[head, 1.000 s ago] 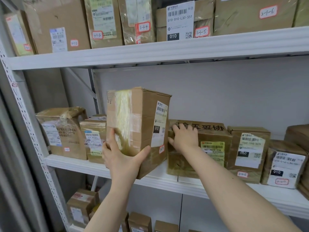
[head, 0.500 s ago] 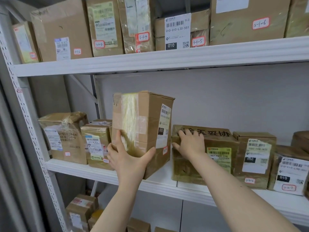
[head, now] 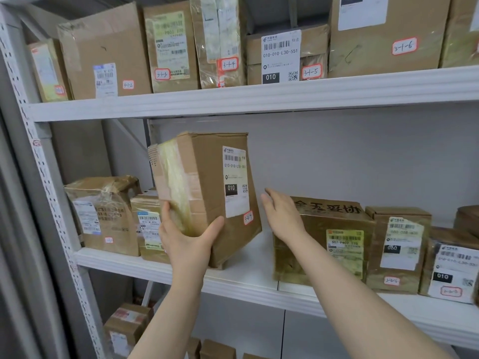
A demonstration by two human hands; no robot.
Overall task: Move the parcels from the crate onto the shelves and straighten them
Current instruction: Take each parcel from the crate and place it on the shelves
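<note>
parcel storeroom, white metal shelves (head: 259, 97), labelled cardboard parcels (head: 388, 35) in rows

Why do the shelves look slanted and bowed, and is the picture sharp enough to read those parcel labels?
Head view: the wide-angle lens tilts the upper shelf and leans the post; light is soft, shadows faint; large print on the white label reads, small print blurs; tape on the tall parcel in the left hand shines slightly.

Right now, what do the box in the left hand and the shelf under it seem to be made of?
The box held by the left hand looks like brown corrugated cardboard, matte: creased corners, fluted edge showing. Its tape is glossy, yellowed plastic, its label white paper. The shelf is smooth and white, probably painted metal.
</note>
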